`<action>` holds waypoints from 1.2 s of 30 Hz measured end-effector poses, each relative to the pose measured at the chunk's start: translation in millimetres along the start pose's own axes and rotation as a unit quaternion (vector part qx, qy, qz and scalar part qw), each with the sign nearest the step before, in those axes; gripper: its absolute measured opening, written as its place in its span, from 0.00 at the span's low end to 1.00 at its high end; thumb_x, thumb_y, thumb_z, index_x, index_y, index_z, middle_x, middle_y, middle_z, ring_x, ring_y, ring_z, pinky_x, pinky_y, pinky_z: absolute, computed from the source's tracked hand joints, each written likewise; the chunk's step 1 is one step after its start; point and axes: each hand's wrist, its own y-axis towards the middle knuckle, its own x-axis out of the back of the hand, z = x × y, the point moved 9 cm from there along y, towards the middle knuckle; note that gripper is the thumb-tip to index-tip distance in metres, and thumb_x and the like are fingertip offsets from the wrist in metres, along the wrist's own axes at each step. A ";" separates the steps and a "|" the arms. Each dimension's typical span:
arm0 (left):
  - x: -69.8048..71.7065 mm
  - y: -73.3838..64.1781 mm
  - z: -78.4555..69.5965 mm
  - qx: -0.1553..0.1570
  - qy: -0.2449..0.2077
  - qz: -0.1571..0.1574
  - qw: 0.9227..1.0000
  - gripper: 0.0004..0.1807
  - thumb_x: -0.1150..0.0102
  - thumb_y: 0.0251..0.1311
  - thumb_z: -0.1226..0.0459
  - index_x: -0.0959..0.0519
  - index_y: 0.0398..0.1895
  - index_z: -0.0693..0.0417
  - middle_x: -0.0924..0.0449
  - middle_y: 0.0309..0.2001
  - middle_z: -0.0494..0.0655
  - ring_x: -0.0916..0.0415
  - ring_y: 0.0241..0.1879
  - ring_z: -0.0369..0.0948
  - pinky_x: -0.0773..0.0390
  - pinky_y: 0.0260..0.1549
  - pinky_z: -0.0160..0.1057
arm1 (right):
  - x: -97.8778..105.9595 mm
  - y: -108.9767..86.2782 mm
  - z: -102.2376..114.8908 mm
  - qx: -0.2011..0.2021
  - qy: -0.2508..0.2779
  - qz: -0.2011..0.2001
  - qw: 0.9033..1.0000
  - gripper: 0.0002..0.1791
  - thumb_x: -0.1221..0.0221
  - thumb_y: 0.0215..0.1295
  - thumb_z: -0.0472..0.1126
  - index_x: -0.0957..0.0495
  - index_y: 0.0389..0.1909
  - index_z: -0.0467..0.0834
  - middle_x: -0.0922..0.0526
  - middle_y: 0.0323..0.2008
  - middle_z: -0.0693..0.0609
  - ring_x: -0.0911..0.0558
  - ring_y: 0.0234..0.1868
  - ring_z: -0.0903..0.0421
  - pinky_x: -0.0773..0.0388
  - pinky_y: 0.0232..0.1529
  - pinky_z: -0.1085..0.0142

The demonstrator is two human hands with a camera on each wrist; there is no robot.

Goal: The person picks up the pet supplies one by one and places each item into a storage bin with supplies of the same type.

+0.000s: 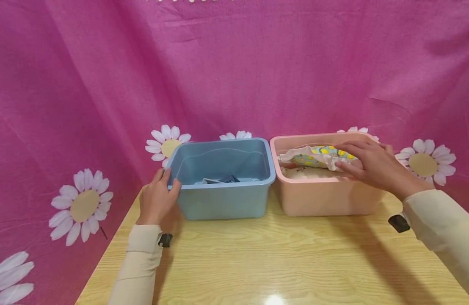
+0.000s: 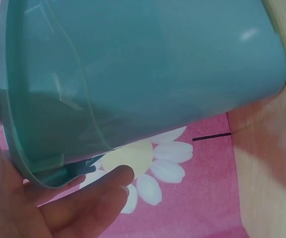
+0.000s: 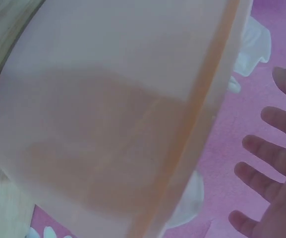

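On the left of the table, a blue plastic bin [image 1: 224,202] has my left hand [image 1: 158,201] at its front left corner, gripping the rim. The left wrist view shows the fingers [image 2: 90,210] beneath that rim, on the outside. Low inside this bin lies a dark blue and white item [image 1: 228,179], mostly hidden. Beside it stands a pink bin [image 1: 329,197] containing folded cloth [image 1: 306,161] with a yellow-and-blue print and a pale frill. Over the pink bin's right side hovers my right hand [image 1: 375,167], fingers spread. In the right wrist view those fingers [image 3: 269,151] hold nothing.
The bins stand side by side on a light wooden table [image 1: 234,258], their rims nearly touching. A magenta curtain [image 1: 234,72] with white daisies hangs close behind them and along the left. More pale cloth [image 1: 307,173] lies under the printed piece.
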 end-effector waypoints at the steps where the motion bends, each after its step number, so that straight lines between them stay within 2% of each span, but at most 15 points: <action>1: -0.3 0.1 0.2 0.002 0.000 0.005 1.000 0.31 0.59 0.68 0.50 0.31 0.67 0.59 0.35 0.67 0.59 0.29 0.55 0.65 0.30 0.52 0.61 | 1.8 -0.5 0.8 0.002 -0.003 -0.005 1.000 0.27 0.36 0.60 0.52 0.24 0.60 0.47 0.26 0.60 0.45 0.36 0.65 0.40 0.44 0.47 0.34; 6: -1.2 -0.6 0.9 0.014 -0.008 0.024 1.000 0.31 0.59 0.68 0.49 0.34 0.69 0.57 0.36 0.69 0.57 0.31 0.57 0.64 0.31 0.54 0.61 | 7.7 -2.3 3.8 0.000 -0.009 -0.020 1.000 0.27 0.38 0.62 0.53 0.25 0.60 0.48 0.28 0.60 0.46 0.35 0.63 0.39 0.43 0.46 0.36; 12: -3.0 -1.7 2.9 0.031 -0.019 0.040 0.999 0.33 0.58 0.69 0.48 0.37 0.71 0.56 0.39 0.70 0.58 0.34 0.60 0.64 0.35 0.58 0.62 | 8.8 -4.4 15.8 0.004 -0.002 -0.038 0.999 0.26 0.37 0.61 0.52 0.24 0.59 0.47 0.25 0.57 0.46 0.36 0.64 0.44 0.43 0.48 0.33; 18: 1.2 -0.2 -0.1 0.017 -0.047 0.013 0.999 0.32 0.53 0.67 0.49 0.33 0.68 0.59 0.34 0.66 0.60 0.33 0.61 0.61 0.35 0.59 0.62 | 10.0 -11.1 26.8 -0.002 0.006 -0.066 0.998 0.26 0.37 0.61 0.50 0.24 0.59 0.45 0.24 0.56 0.44 0.35 0.63 0.42 0.45 0.50 0.30; 22: 2.7 0.7 -2.6 0.011 -0.056 -0.002 0.998 0.33 0.55 0.68 0.46 0.34 0.68 0.58 0.34 0.65 0.61 0.34 0.62 0.60 0.38 0.59 0.64 | 5.3 -16.1 33.8 -0.008 0.007 -0.074 0.997 0.28 0.38 0.61 0.51 0.26 0.60 0.44 0.25 0.58 0.41 0.32 0.60 0.39 0.42 0.47 0.33; 26: 1.2 1.0 -6.2 0.015 -0.058 -0.001 0.998 0.35 0.57 0.68 0.45 0.38 0.71 0.56 0.36 0.67 0.62 0.36 0.62 0.61 0.41 0.57 0.65 | 2.3 -18.9 39.7 -0.003 0.002 -0.094 0.996 0.28 0.37 0.60 0.52 0.25 0.59 0.44 0.25 0.57 0.41 0.30 0.58 0.41 0.42 0.42 0.39; 32: 1.3 1.8 -15.3 0.010 -0.045 0.003 0.999 0.37 0.58 0.68 0.44 0.41 0.73 0.55 0.40 0.68 0.63 0.40 0.65 0.61 0.45 0.57 0.66 | 4.4 -21.9 48.9 0.014 0.004 -0.130 0.991 0.29 0.35 0.57 0.50 0.24 0.58 0.43 0.25 0.56 0.40 0.30 0.59 0.43 0.43 0.44 0.43; 36: -0.7 0.1 -27.2 -0.003 -0.042 0.007 0.999 0.38 0.58 0.68 0.44 0.45 0.74 0.55 0.43 0.70 0.64 0.43 0.66 0.62 0.50 0.59 0.69 | 1.9 -27.7 52.6 -0.004 0.003 -0.129 0.992 0.30 0.36 0.58 0.51 0.26 0.60 0.43 0.25 0.57 0.39 0.30 0.58 0.40 0.42 0.46 0.42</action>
